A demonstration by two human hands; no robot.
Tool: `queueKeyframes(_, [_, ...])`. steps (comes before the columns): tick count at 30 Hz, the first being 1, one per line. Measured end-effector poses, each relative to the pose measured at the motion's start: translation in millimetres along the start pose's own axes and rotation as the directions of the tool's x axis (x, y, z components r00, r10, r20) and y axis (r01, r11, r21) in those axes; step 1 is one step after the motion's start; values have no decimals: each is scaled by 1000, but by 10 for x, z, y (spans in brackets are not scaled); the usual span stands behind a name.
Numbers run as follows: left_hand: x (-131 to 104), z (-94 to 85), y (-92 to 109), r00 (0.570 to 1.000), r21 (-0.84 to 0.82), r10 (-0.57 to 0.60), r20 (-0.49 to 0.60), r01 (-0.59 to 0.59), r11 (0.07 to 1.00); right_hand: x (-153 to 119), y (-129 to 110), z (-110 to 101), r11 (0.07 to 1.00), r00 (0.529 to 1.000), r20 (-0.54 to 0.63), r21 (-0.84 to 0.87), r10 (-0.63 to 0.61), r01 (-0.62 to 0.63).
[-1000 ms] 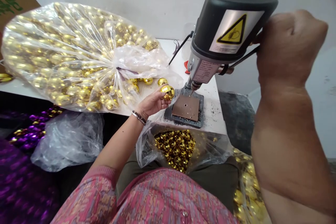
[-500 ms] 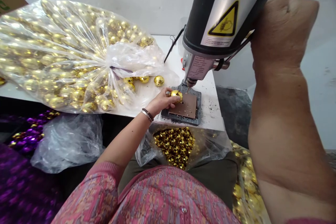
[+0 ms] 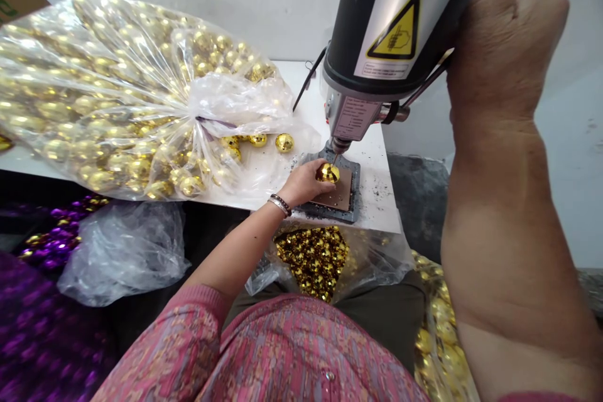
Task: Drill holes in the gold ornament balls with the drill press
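Observation:
A shiny gold ball (image 3: 328, 173) is held in my left hand (image 3: 308, 183), above the brown plate (image 3: 336, 195) on the drill press base. The bit of the drill press (image 3: 342, 119) comes down right at the top of the ball; whether it touches cannot be made out. My right hand (image 3: 511, 44) is raised at the right side of the machine, fingers curled around something hidden behind the motor housing. One loose gold ball (image 3: 284, 142) lies on the white table, to the left of the press.
A large clear bag (image 3: 117, 100) of gold balls covers the table's left part. An open bag (image 3: 313, 260) of gold balls hangs below the table's front edge. Purple balls (image 3: 56, 239) and a crumpled clear bag (image 3: 125, 254) are at the lower left. Dark shavings lie around the base.
My left hand has moved right with the gold ball, from beside the bit to directly under it. The drill's head sits slightly lower and further left in view.

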State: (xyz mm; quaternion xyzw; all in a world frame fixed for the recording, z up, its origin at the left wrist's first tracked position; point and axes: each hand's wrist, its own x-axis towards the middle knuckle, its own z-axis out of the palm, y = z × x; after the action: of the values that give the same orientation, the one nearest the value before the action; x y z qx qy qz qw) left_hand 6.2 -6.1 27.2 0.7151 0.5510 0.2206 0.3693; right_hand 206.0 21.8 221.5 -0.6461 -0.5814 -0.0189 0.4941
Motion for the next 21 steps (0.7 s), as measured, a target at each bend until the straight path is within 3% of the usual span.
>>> queueKeyframes(3, [-6, 44, -17, 999, 58, 34, 10, -34, 998, -6, -18, -1, 992, 992, -1, 8, 125, -125])
queueKeyframes(6, [-18, 68, -44, 1000, 58, 27, 3, -28, 998, -93, -5, 0, 993, 993, -43, 44, 113, -111])
queueKeyframes(10, [-25, 78, -62, 1000, 41, 12, -6, -12, 999, -456, 132, 4, 990, 978, -182, 73, -103, 118])
queueKeyframes(13, [-23, 88, -68, 1000, 36, 8, -9, -8, 999, -845, 298, 32, 933, 897, -304, 57, -322, 355])
queueKeyframes(17, [-29, 97, -70, 1000, 34, 6, -16, -6, 999, -1205, 516, 78, 885, 842, -306, -2, -444, 466])
queueKeyframes(21, [-51, 85, -60, 1000, 14, 1, -1, -1, 1000, -1297, 647, 134, 873, 823, -321, -21, -468, 488])
